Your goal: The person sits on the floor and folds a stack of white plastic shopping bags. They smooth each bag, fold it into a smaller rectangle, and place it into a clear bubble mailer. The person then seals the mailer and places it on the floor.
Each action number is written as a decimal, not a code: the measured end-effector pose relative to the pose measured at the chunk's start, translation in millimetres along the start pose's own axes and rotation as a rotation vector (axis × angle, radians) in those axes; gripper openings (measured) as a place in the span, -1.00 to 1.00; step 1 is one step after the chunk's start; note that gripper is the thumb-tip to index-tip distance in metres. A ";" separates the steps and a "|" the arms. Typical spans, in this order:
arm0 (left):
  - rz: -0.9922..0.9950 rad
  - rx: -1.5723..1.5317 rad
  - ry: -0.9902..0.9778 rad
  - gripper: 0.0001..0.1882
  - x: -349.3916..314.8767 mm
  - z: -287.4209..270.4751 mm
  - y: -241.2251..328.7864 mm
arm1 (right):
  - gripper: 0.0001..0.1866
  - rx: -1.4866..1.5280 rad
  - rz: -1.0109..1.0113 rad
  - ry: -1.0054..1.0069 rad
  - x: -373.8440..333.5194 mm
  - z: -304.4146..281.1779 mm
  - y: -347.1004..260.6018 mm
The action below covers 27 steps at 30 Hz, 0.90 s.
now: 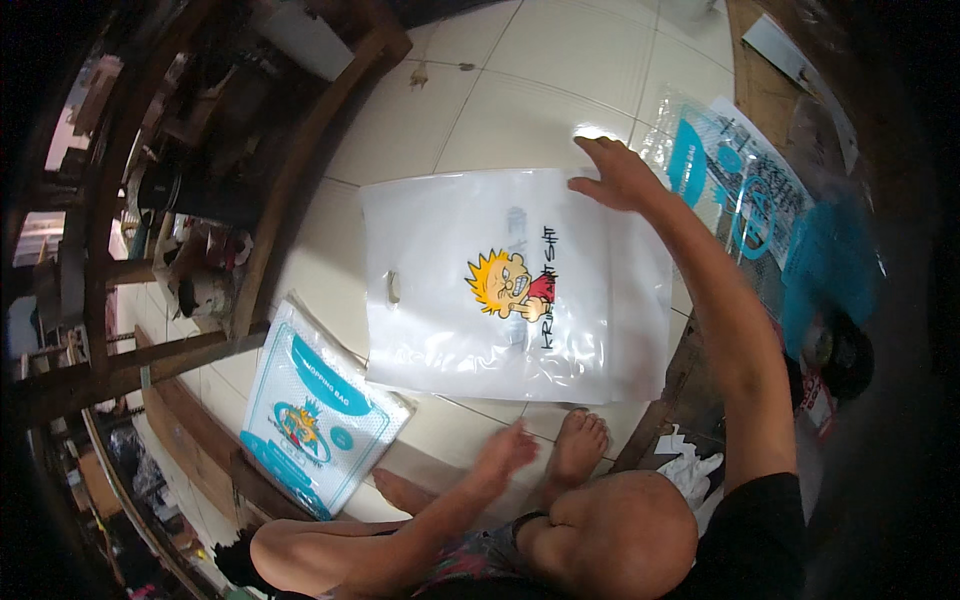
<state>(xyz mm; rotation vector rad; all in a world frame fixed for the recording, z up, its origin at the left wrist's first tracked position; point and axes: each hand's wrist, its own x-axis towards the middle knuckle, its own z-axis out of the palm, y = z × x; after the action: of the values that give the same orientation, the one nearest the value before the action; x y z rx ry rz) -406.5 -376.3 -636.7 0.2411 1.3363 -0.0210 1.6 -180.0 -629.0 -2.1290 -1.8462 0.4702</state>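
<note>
A white plastic shopping bag (440,230) lies flat on the floor before me, its die-cut handle hole toward the left. On it is a printed cartoon figure (510,285) with spiky yellow hair, turned sideways. My right hand (615,178) reaches over the bag's far right corner, thumb and fingers apart. Whether it touches the plastic I cannot tell. Just off the bag's near edge, above my feet, hovers my left hand (508,455), slightly blurred, with its fingers loosely extended and nothing seen in them.
A clear-and-teal package of shopping bags (325,410) lies at the near left. More teal-printed packaging (700,165) is piled at the right, by a crumpled white wrapper (688,470). Wooden shelving (270,190) borders the tiled floor (490,120) on the left.
</note>
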 end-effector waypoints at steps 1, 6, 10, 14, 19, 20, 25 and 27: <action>-0.041 -0.113 -0.002 -0.44 -1.8 26.7 -2.4 | -0.32 0.040 -0.001 -0.105 17.8 10.3 9.8; -0.060 -0.555 -0.037 -0.46 18.4 100.6 37.8 | -0.38 -0.090 -0.044 -0.535 57.2 14.4 1.8; -0.014 -0.677 0.103 -0.52 27.5 114.7 37.8 | -0.42 -0.099 -0.116 -0.527 57.5 21.2 10.0; -0.028 -0.739 0.127 -0.55 33.5 118.0 41.1 | -0.44 -0.066 -0.053 -0.522 53.0 17.1 6.0; -0.090 -0.689 0.098 -0.54 35.4 110.6 34.8 | -0.42 -0.109 -0.066 -0.540 56.9 22.1 3.6; -0.114 -0.659 0.089 -0.53 37.4 108.4 34.8 | -0.42 -0.116 -0.058 -0.534 57.1 22.6 1.2; -0.093 -0.588 0.010 -0.53 64.6 84.0 7.4 | -0.43 -0.101 -0.050 -0.461 56.9 33.3 6.8; -0.035 -0.593 0.081 -0.55 65.6 76.1 3.9 | -0.44 -0.096 -0.038 -0.482 57.0 27.7 1.5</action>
<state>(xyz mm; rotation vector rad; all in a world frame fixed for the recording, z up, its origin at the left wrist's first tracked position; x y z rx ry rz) -317.4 -378.6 -683.2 -0.2861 1.3682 0.3539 -1.4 -123.8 -658.1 -2.1748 -2.1889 0.9751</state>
